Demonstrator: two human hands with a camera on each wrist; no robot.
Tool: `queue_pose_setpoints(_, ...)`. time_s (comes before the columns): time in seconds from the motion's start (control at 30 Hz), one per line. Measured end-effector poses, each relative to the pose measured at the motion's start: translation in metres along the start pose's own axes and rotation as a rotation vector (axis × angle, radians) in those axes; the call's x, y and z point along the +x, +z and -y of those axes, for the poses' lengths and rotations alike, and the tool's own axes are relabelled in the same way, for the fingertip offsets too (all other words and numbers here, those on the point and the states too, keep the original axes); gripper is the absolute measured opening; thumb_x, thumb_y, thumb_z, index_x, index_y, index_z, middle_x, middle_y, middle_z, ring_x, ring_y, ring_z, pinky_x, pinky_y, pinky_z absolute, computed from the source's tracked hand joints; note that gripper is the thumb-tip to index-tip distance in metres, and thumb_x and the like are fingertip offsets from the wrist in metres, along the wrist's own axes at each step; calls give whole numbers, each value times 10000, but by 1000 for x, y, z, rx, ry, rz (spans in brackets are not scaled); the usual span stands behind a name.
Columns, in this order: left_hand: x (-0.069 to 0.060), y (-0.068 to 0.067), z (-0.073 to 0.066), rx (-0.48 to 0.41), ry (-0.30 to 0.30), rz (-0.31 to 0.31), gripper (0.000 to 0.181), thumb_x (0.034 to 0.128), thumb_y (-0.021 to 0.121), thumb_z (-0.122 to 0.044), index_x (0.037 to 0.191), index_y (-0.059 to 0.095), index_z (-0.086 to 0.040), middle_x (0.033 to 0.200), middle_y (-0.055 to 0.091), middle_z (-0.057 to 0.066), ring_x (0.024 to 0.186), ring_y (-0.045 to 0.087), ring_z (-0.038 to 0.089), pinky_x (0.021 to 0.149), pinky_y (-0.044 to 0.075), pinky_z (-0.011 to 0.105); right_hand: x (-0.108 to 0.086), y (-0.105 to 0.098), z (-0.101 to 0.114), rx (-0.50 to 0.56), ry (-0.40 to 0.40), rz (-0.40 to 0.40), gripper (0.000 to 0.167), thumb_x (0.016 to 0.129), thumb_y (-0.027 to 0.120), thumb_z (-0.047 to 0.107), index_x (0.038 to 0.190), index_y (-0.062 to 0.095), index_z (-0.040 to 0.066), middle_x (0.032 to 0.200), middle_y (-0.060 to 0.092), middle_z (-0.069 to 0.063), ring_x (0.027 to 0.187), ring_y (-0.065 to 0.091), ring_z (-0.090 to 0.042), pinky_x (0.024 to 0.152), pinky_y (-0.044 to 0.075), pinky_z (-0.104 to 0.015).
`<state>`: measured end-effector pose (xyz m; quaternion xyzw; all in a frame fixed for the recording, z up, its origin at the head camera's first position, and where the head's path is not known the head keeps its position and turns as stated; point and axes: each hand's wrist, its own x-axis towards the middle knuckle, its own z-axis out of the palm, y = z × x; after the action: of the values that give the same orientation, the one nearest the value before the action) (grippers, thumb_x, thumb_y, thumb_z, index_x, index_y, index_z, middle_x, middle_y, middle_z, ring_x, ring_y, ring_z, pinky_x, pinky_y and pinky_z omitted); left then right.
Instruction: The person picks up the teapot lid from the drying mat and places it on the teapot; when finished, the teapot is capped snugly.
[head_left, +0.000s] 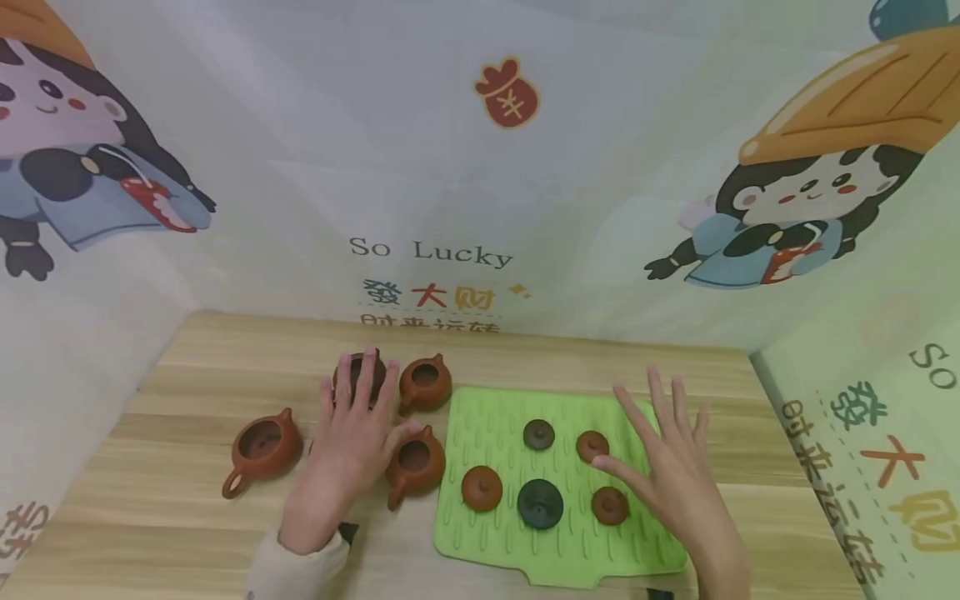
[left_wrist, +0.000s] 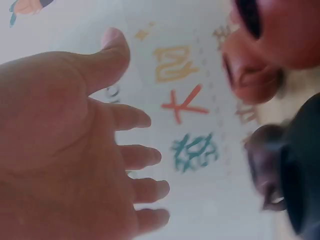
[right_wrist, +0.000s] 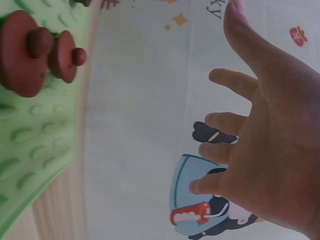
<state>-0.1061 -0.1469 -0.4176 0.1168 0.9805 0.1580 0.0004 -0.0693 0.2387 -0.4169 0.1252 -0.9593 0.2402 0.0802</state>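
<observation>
L: your left hand point(head_left: 347, 446) fingers extended, holding nothing, over the teapots | R: your right hand point(head_left: 678, 462) fingers spread wide, nothing held, above the green mat's point(head_left: 510, 546) right side | open-topped teapots point(head_left: 276, 457) on surface point(head_left: 165, 433), left of mat | five lids point(head_left: 540, 504) on mat, three red-brown, two dark

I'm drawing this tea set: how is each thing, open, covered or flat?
Three reddish-brown round clay teapots: upright, lids off.
Dark-brown round clay teapot: upright, mouth partly hidden.
Blackish-green round pot: cut off, lid unclear.
Three reddish-brown round clay lids: off, knobs up.
Two dark round lids: off.
Green ridged rectangular mat: flat.
Left hand: empty, fingers spread.
Right hand: empty, fingers spread.
</observation>
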Motion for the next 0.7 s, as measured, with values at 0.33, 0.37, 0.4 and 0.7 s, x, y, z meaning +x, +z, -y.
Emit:
queue_pose_setpoints(0.33, -13, 100, 28, -236, 80, -57, 971, 1122, 481, -624, 1678, 248, 137, 1736, 272, 377, 1586, 356, 543, 1151, 466, 684, -28, 20, -22, 184, 116, 154, 485, 940, 881, 238, 1341, 746, 1, 1125, 739, -81, 892, 674, -106, 744, 592, -335)
queue_pose_setpoints(0.37, -16, 102, 28, -255, 75, -51, 958, 1126, 502, -600, 1689, 227, 125, 1754, 238, 365, 1605, 328, 530, 1166, 459, 675, -29, 23, -24, 225, 95, 160, 436, 931, 883, 196, 1296, 762, -10, 1063, 728, -38, 841, 635, -54, 722, 572, -293)
queue_pose_setpoints(0.4, -18, 105, 28, -278, 71, -57, 959, 1123, 538, -577, 1694, 211, 120, 1761, 216, 364, 1614, 307, 530, 1174, 446, 680, -29, 26, -27, 264, 67, 163, 396, 921, 884, 152, 1257, 770, -23, 1010, 713, -12, 803, 606, -19, 702, 560, -269)
queue_pose_setpoints(0.7, -20, 117, 31, -389, 60, -54, 1048, 1006, 808, -384, 1669, 212, 167, 1745, 157, 419, 1620, 238, 565, 1207, 410, 685, -33, 44, -29, 354, 135, 194, 224, 856, 890, 7, 1049, 791, 61, 913, 650, 42, 792, 552, -7, 697, 532, -234)
